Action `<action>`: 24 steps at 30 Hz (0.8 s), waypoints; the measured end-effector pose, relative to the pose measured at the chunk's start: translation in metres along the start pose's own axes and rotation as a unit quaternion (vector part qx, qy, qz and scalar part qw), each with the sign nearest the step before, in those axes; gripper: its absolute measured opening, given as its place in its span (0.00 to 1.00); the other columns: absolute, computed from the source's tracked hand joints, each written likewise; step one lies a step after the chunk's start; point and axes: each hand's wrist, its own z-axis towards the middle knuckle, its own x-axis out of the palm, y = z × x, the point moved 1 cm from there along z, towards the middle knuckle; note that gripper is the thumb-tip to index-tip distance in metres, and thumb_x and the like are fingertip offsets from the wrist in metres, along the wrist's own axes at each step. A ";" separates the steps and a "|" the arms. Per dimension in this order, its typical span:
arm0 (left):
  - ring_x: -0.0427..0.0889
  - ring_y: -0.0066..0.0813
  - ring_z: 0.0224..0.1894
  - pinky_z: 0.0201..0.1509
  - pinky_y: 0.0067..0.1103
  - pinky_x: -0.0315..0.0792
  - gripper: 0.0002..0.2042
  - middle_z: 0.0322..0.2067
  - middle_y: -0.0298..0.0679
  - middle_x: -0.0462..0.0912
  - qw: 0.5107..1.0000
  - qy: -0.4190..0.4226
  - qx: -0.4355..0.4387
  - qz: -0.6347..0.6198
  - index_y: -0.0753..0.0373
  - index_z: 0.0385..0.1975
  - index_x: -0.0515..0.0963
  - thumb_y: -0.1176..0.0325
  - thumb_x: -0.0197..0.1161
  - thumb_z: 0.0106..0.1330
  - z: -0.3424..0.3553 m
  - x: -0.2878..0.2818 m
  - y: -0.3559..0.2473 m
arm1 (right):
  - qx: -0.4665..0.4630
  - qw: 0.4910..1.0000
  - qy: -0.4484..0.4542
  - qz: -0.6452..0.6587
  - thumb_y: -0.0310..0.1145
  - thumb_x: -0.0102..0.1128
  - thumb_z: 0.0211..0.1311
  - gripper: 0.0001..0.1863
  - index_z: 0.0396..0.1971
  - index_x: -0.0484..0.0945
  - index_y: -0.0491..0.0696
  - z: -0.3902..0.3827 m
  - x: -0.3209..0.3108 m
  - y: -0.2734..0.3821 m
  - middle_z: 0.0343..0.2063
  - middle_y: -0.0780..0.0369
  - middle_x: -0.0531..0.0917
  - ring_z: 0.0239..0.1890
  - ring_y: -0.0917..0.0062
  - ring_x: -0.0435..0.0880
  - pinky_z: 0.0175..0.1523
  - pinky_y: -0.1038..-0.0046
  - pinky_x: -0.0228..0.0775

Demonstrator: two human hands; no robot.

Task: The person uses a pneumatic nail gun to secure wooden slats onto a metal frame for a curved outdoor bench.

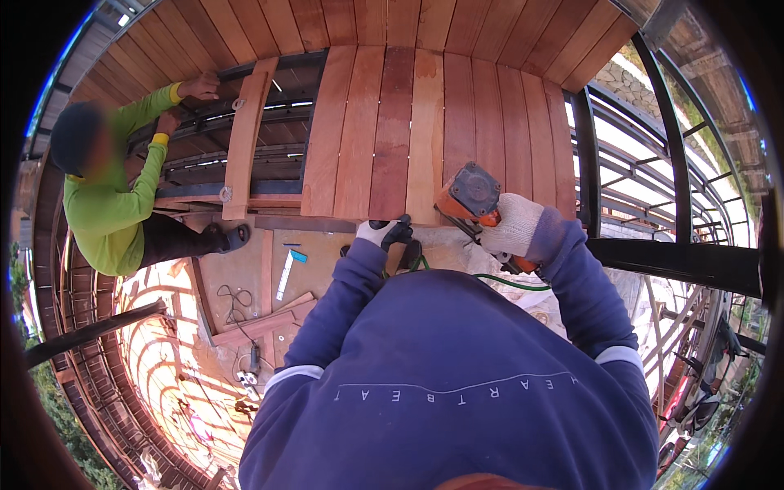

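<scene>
My right hand (510, 224), in a white knitted glove, is closed around an orange and black nail gun (475, 189). The tool's nose rests at the front ends of the wooden planks (427, 135), and a green hose (514, 283) runs below it. My left hand (385, 232), gloved in white with dark fingers, is at the planks' front edge to the left of the nail gun. Its fingers bend over the end of a reddish plank (392, 155), with the undersides hidden. The planks lie side by side, with narrow gaps between some.
At left, a co-worker in a lime-green top (102, 216) reaches over the open black metal frame (282, 122). One loose plank (247, 143) lies across it. Black beams (674, 265) stand at right. Below are a square (286, 273), cords and cut boards (261, 324).
</scene>
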 end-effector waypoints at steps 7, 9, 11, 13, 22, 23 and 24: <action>0.88 0.34 0.34 0.41 0.27 0.83 0.12 0.32 0.44 0.88 0.999 0.033 0.037 -0.013 0.72 0.44 0.83 0.68 0.68 0.69 -0.002 0.002 0.000 | -0.026 0.999 -0.001 -0.024 0.36 0.66 0.53 0.14 0.34 0.84 0.41 0.016 -0.001 -0.020 0.23 0.55 0.85 0.27 0.68 0.86 0.35 0.67 0.76; 0.88 0.34 0.35 0.41 0.27 0.83 0.13 0.33 0.45 0.88 0.997 0.050 0.052 -0.022 0.73 0.46 0.83 0.68 0.67 0.70 0.000 0.000 0.002 | -0.049 0.999 0.000 -0.024 0.36 0.65 0.53 0.14 0.35 0.84 0.41 0.015 -0.002 -0.018 0.23 0.54 0.85 0.27 0.68 0.86 0.35 0.67 0.76; 0.88 0.34 0.35 0.41 0.27 0.83 0.13 0.33 0.45 0.88 0.998 0.043 0.050 -0.009 0.72 0.46 0.83 0.68 0.67 0.70 0.000 0.000 0.002 | -0.060 0.998 -0.004 -0.025 0.36 0.65 0.53 0.14 0.35 0.84 0.41 0.016 -0.004 -0.018 0.23 0.54 0.84 0.26 0.68 0.86 0.34 0.67 0.76; 0.88 0.34 0.35 0.41 0.27 0.83 0.13 0.33 0.45 0.88 0.998 0.039 0.046 0.004 0.72 0.45 0.83 0.67 0.68 0.69 -0.001 0.001 -0.001 | -0.044 0.999 0.001 -0.023 0.35 0.65 0.53 0.14 0.35 0.83 0.41 0.016 -0.006 -0.015 0.23 0.55 0.84 0.26 0.69 0.86 0.34 0.67 0.76; 0.88 0.32 0.34 0.39 0.25 0.83 0.13 0.32 0.44 0.88 0.999 0.039 0.015 -0.029 0.71 0.43 0.84 0.67 0.71 0.66 0.005 -0.001 0.001 | -0.033 0.998 0.024 -0.049 0.35 0.67 0.54 0.15 0.37 0.83 0.39 0.025 0.003 0.018 0.22 0.56 0.83 0.24 0.72 0.84 0.31 0.68 0.75; 0.88 0.31 0.33 0.39 0.25 0.83 0.13 0.32 0.44 0.88 0.999 0.038 0.019 -0.026 0.71 0.42 0.84 0.67 0.72 0.66 0.003 0.000 -0.002 | -0.044 0.997 0.032 -0.054 0.35 0.67 0.54 0.15 0.37 0.83 0.39 0.029 0.003 0.021 0.22 0.56 0.83 0.24 0.72 0.84 0.32 0.68 0.75; 0.88 0.31 0.33 0.39 0.25 0.82 0.13 0.32 0.44 0.88 0.999 0.037 0.024 -0.022 0.71 0.42 0.84 0.67 0.72 0.66 0.000 0.002 -0.005 | -0.055 0.996 0.040 -0.059 0.36 0.67 0.54 0.16 0.37 0.83 0.39 0.031 0.004 0.023 0.22 0.55 0.83 0.25 0.71 0.84 0.32 0.68 0.75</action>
